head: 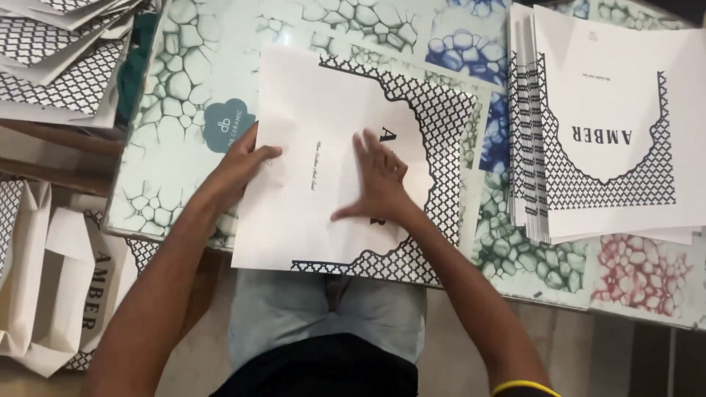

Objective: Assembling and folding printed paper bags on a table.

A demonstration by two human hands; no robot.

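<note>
1. My right hand (379,184) lies flat, fingers spread, pressing on the paper sheet (323,154); nothing is grasped.
2. My left hand (239,165) pinches the sheet's left edge, thumb on top.
3. The sheet lies directly under both hands, near the front edge of the worktop (184,88); its long axis runs away from me. The right hand is nearer its centre.
4. The sheet is white with a black lattice border along its right side and bottom edge.
5. A stack of similar printed sheets (603,125) sits well apart to the right; folded paper bags (51,279) lie lower left.
</note>
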